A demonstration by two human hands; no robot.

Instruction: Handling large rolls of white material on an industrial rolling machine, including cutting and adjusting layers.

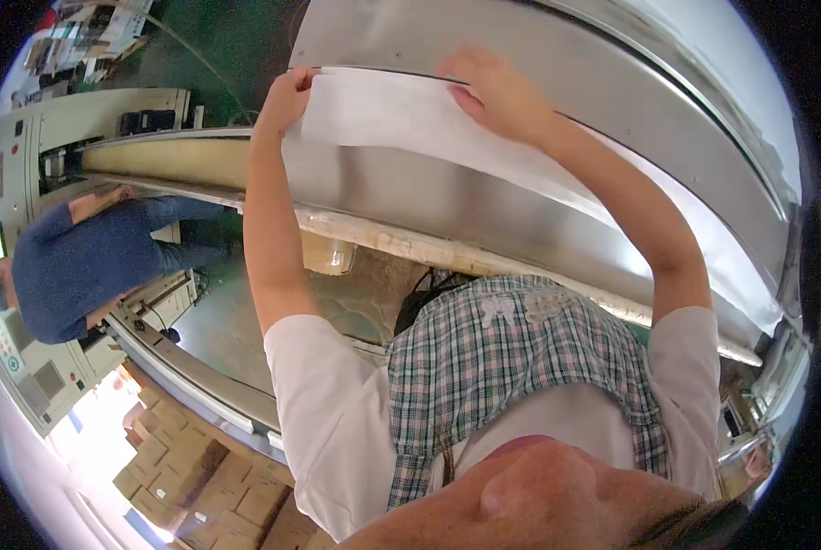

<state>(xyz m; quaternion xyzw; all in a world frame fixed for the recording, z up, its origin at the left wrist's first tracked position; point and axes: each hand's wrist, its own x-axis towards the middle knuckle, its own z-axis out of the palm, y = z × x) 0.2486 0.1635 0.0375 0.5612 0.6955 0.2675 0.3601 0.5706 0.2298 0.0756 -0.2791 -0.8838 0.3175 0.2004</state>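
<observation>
We see the white strip (pixel 374 105) along the near edge of the metal panel (pixel 355 32), our landmark. At its left end, our left hand (pixel 289 103) pinches the corner; farther right along the panel edge, our right hand (pixel 500 96) is spread, fingers blurred, contact unclear. We judge the step to be lining up the strip; the next move calls for a steady left pinch and a flat right palm. Nearer us than the panel runs a pale rail (pixel 383 236); well left of it, a co-worker (pixel 90 257) leans.
</observation>
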